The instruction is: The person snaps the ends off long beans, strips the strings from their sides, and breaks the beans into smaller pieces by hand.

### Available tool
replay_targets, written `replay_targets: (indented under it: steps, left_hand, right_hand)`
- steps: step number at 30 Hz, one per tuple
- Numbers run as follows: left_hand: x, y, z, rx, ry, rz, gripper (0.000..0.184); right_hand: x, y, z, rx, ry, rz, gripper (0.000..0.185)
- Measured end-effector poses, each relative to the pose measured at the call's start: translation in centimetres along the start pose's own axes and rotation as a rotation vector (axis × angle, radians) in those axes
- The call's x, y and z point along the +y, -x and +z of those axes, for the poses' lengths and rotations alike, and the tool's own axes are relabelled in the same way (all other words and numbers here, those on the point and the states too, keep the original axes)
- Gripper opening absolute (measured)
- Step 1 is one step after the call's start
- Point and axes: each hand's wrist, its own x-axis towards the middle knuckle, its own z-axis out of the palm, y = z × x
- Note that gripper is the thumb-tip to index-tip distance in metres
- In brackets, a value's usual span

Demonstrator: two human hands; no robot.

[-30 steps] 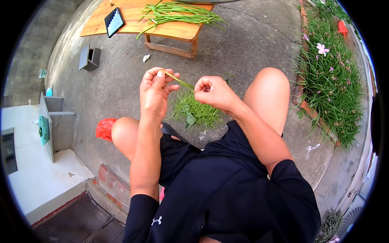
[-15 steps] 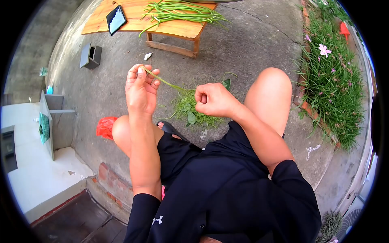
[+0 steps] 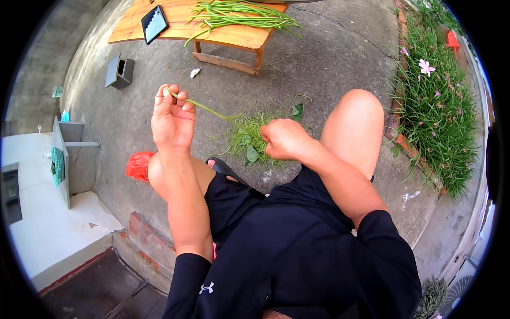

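Observation:
My left hand (image 3: 174, 119) is raised and pinches one end of a long thin green stem (image 3: 211, 110) between thumb and fingers. From there the stem runs down to the right, its far end lying over the heap of green shreds below. My right hand (image 3: 287, 139) is closed, back of the hand up, above the right side of that heap; whatever its fingers hold is hidden. The green shreds (image 3: 249, 125) lie on the concrete between my feet, with a few leaves (image 3: 252, 154) among them.
Ahead stands a low wooden table (image 3: 127, 31) bearing a bundle of green stems (image 3: 244, 20) and a tablet (image 3: 154, 24). A grey box (image 3: 120, 72) sits left of it, a red plastic bag (image 3: 140, 166) by my left knee. A flower bed (image 3: 435, 106) borders the right.
My left hand has moved left and tilted outward with the stem. My right hand has shifted right and slightly down, apart from the stem's far end.

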Motion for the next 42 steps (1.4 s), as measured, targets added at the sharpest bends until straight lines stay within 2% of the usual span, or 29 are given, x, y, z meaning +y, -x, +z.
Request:
replay_targets:
  steps: [10, 13, 25, 37, 40, 42]
  left_hand:
    - [1.2, 0.3, 0.6, -0.043, 0.222, -0.044, 0.011]
    - [1.4, 0.4, 0.8, -0.029, 0.253, -0.036, 0.012]
    - [2.0, 0.4, 0.7, -0.072, 0.332, -0.069, 0.015]
    - [2.4, 0.8, 1.3, -0.103, 0.436, -0.072, 0.018]
    - [2.3, 0.7, 1.2, -0.119, 0.403, -0.099, 0.020]
    - [1.9, 0.8, 1.3, -0.137, 0.388, -0.128, 0.022]
  right_hand:
    - [0.7, -0.4, 1.9, -0.135, 0.319, 0.057, 0.017]
    - [0.8, -0.7, 2.0, -0.266, 0.379, 0.109, 0.019]
    - [1.8, -1.9, 4.1, -0.450, 0.447, 0.208, 0.029]
    - [3.1, -3.0, 5.7, -0.498, 0.423, 0.246, 0.028]
    - [2.7, -3.3, 5.2, -0.183, 0.240, 0.174, 0.023]
    - [2.0, -3.7, 4.3, 0.124, -0.094, 0.055, 0.019]
